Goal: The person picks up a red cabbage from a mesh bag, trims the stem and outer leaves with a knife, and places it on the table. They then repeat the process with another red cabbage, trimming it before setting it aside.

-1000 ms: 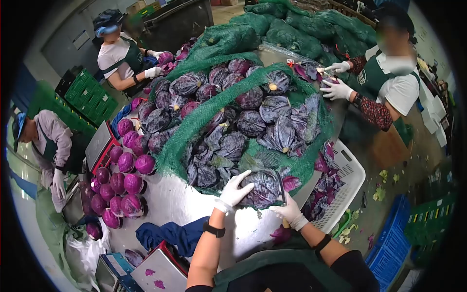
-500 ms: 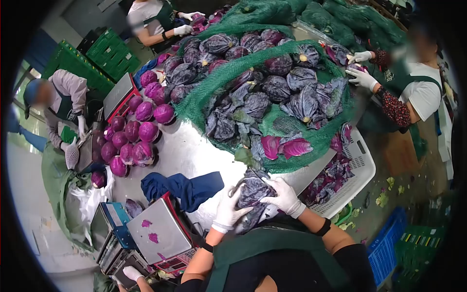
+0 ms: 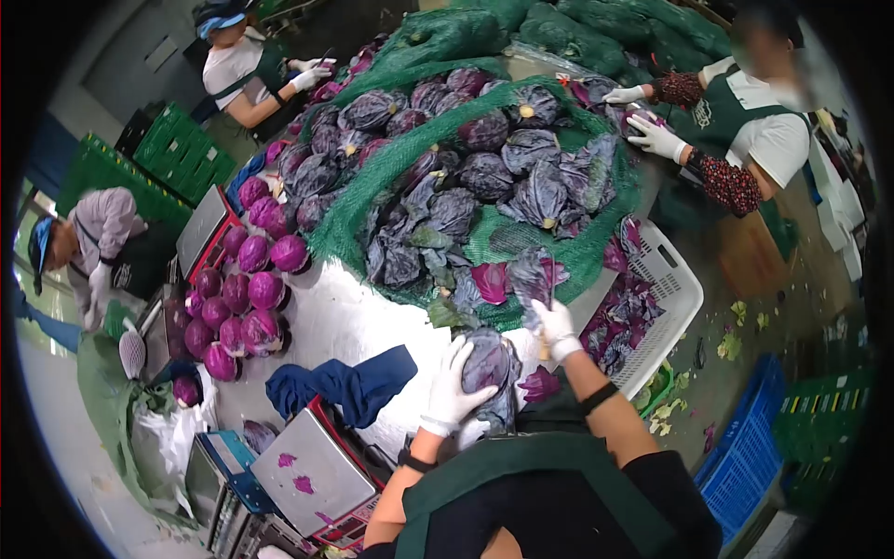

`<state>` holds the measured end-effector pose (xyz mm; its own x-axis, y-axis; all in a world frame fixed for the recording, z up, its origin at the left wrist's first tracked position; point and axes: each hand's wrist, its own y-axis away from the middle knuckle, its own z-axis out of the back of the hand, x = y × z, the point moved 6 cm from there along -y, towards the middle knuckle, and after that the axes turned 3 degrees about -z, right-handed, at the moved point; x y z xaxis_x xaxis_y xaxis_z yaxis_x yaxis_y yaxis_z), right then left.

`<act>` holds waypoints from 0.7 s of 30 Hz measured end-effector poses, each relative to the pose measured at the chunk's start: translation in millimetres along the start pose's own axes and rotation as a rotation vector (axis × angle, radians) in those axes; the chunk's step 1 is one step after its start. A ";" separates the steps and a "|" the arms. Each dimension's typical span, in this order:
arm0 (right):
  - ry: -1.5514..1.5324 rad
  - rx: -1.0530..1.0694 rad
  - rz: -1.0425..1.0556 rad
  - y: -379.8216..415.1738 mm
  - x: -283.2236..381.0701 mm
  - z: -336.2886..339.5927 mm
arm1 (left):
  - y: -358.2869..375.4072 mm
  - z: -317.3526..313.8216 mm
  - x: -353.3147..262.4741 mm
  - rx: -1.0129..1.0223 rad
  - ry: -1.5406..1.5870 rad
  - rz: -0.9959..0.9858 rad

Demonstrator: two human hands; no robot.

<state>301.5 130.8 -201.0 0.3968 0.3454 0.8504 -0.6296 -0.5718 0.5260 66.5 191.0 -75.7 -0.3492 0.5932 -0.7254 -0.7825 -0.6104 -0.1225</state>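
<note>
My left hand [image 3: 454, 387], in a white glove, is wrapped round the left side of a dark purple cabbage [image 3: 488, 363] at the table's near edge. Just right of the cabbage, my right hand [image 3: 556, 328], also gloved, is closed on a loose outer leaf [image 3: 533, 279] that stands up from its fingers. A bright purple leaf piece [image 3: 538, 383] lies below my right hand. Beyond them, a green mesh net [image 3: 372, 200] lies round a pile of unpeeled cabbages [image 3: 487, 175] and loose leaves.
Glossy peeled cabbages [image 3: 264, 291] are grouped on the table's left. Nearer are a blue cloth [image 3: 358, 380] and a scale [image 3: 312, 470]. A white crate [image 3: 675, 303] of leaves stands right. Co-workers are at the left [image 3: 102, 233], back left [image 3: 247, 79] and right [image 3: 745, 121].
My right hand has come off the cabbage and moved up and right, now with a leaf. The leaf is away from the cabbage. The whole view has shifted slightly.
</note>
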 end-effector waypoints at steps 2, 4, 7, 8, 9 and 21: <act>0.086 0.294 0.055 0.9 5.0 35.3 | 22.1 -2.3 11.2 -0.027 0.028 -0.027; 0.832 0.128 0.002 42.9 60.2 77.9 | 43.1 2.0 30.2 -0.092 0.218 0.194; 0.974 -0.058 0.502 70.3 105.3 91.0 | 32.9 -1.1 19.4 -0.035 0.052 0.294; 0.750 0.001 0.621 94.0 122.0 72.6 | 26.9 1.5 2.3 -0.036 -0.074 0.283; 0.751 0.096 0.547 116.0 123.7 47.6 | 22.5 -3.8 -6.8 -0.030 -0.072 0.276; 1.385 0.330 0.525 137.5 24.7 -27.3 | 4.9 -21.1 -27.1 0.072 -0.447 0.198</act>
<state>206.5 81.1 -107.4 -0.8581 0.3538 0.3720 -0.2477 -0.9200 0.3036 82.9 160.9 -71.0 -0.6691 0.6465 -0.3664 -0.7072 -0.7055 0.0465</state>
